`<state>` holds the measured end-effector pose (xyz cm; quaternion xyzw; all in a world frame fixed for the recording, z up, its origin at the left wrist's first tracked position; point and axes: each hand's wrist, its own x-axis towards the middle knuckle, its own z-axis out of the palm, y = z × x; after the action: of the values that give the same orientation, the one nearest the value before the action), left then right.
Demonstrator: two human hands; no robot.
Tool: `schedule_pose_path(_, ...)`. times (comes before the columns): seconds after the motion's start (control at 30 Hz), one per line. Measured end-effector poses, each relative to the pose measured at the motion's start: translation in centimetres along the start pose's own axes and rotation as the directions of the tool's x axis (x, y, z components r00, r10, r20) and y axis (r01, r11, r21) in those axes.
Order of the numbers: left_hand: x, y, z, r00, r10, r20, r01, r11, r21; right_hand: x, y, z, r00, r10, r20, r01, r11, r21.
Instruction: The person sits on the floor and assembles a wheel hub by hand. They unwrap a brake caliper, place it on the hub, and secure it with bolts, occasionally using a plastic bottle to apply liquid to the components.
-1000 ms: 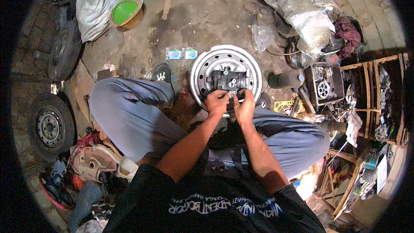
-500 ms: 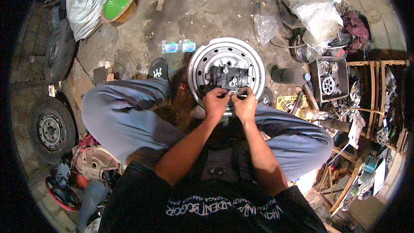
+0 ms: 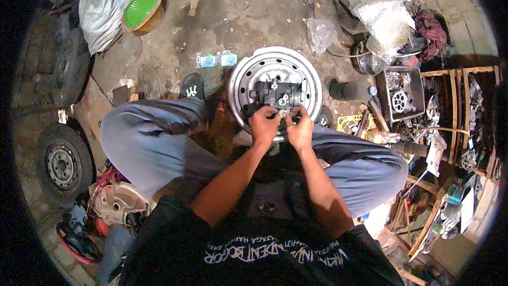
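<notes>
Between my knees a silver wheel rim (image 3: 241, 69) lies flat. On top of it rests a dark cylindrical machine part (image 3: 270, 95), which looks like a compressor with light metal ports on its upper side. My left hand (image 3: 264, 123) and my right hand (image 3: 300, 126) meet at its near edge, fingertips pinched close together. A small pale piece (image 3: 284, 112) shows between the fingertips; its kind is too small to make out. The fingers partly cover the near side of the machine part.
A large dark bottle (image 3: 346, 90) lies right of the rim, by a grey bin of metal parts (image 3: 405, 114). Wooden racks (image 3: 455, 100) stand at far right. Tyres (image 3: 63, 164) lean at left. A green-lined basin (image 3: 140, 11) and plastic wrap (image 3: 383, 18) lie farther off.
The whole view has shifted slightly. Both hands stay pinched at the same near edge of the machine part, with only small finger movement.
</notes>
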<state>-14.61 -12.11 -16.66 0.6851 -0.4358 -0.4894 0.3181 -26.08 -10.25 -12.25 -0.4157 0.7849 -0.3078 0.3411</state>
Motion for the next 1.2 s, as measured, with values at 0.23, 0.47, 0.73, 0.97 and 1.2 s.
schedule_pose_path(0.23,0.7,-0.5,0.5,0.998,-0.035,0.05,0.046,0.971,-0.235,0.3,1.4,-0.1,0.995,-0.095,-0.039,0.095,0.995,0.006)
schedule_pose_path(0.47,1.1,-0.1,-0.8,0.982,-0.011,0.188,0.054,0.972,-0.23,0.8,0.6,0.3,0.999,-0.005,-0.054,0.002,0.999,-0.049)
schedule_pose_path(0.73,1.6,-0.8,-0.6,0.989,-0.028,0.146,0.023,0.999,0.034,0.9,-1.7,-0.2,0.997,0.079,-0.009,-0.08,0.99,-0.116)
schedule_pose_path(0.97,2.3,-2.1,-0.5,0.978,0.004,0.207,0.015,0.996,-0.09,1.4,-1.5,0.1,0.996,0.084,-0.001,-0.084,0.992,-0.098)
schedule_pose_path(1.2,2.0,-0.6,-0.7,0.974,-0.075,0.216,0.117,0.974,-0.193,0.1,-1.2,0.3,0.972,-0.225,-0.071,0.21,0.962,-0.176)
